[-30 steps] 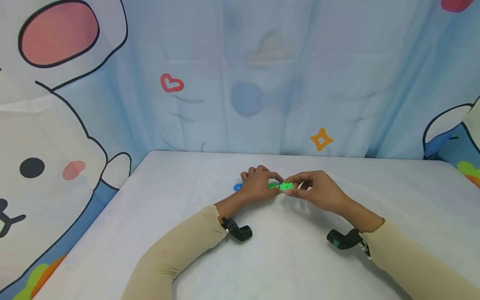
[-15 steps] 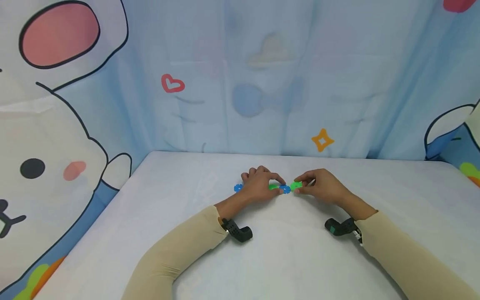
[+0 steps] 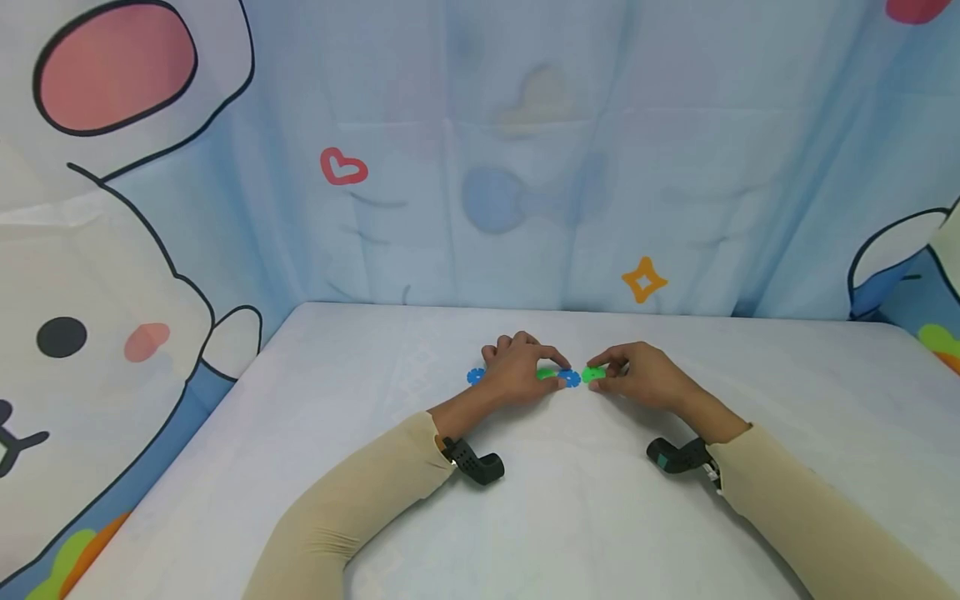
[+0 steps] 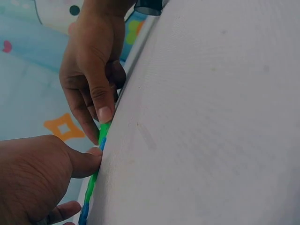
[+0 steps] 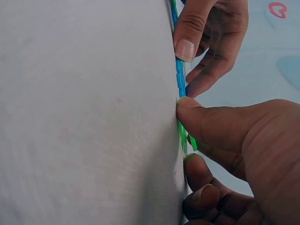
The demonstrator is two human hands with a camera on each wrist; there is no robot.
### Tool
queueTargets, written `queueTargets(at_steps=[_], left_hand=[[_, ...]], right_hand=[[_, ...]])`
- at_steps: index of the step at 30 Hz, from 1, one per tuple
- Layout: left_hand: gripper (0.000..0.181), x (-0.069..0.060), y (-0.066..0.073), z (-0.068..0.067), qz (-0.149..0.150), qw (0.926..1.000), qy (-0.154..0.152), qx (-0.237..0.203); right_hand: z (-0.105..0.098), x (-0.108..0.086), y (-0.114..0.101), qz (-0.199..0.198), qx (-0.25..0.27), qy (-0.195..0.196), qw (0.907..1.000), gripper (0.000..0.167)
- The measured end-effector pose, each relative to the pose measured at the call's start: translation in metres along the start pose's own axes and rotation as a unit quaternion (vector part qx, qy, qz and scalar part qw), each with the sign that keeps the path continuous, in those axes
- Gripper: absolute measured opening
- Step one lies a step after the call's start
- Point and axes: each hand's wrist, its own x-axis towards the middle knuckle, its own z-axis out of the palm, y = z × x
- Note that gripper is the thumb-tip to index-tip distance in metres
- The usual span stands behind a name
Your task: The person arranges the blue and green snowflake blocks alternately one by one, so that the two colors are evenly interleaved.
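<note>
Small notched plastic discs lie in a row across the table. My left hand [image 3: 517, 372] rests over the row, thumb and forefinger pinching the blue notched disc [image 3: 570, 379] at its right. A green disc [image 3: 545, 374] shows under that hand's fingers, and another blue disc [image 3: 476, 377] sticks out on its left. My right hand [image 3: 645, 379] pinches a green notched disc [image 3: 593, 375] by its right side, close beside the held blue disc. In the right wrist view, my right thumb [image 5: 211, 123] hides the place where green and blue come together, so I cannot tell if they are joined.
A white cloth covers the table [image 3: 570, 500]. Behind its far edge hangs a light blue curtain [image 3: 420, 250] with printed cartoon figures. Each wrist carries a black camera, such as the left one [image 3: 480, 467].
My right hand has moved slightly right with the green disc, from over the blue disc to beside it. That disc has since tipped flatter and lower. My left hand has stayed in place.
</note>
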Motion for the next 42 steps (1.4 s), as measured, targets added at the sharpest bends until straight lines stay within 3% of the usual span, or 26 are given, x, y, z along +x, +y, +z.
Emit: queueTargets(at_steps=[11, 34, 42], left_hand=[[0.025, -0.006, 0.000, 0.001, -0.007, 1.0000, 0.000, -0.005], [0.025, 0.000, -0.002, 0.011, -0.001, 1.0000, 0.005, -0.006], [0.026, 0.000, -0.002, 0.006, -0.007, 1.0000, 0.002, 0.007]], right_hand=[[0.005, -0.002, 0.002, -0.007, -0.005, 0.000, 1.0000, 0.035], [0.009, 0.006, 0.014, -0.002, -0.014, -0.002, 0.9999, 0.037], [0.006, 0.007, 0.010, -0.010, -0.009, -0.008, 0.9999, 0.040]])
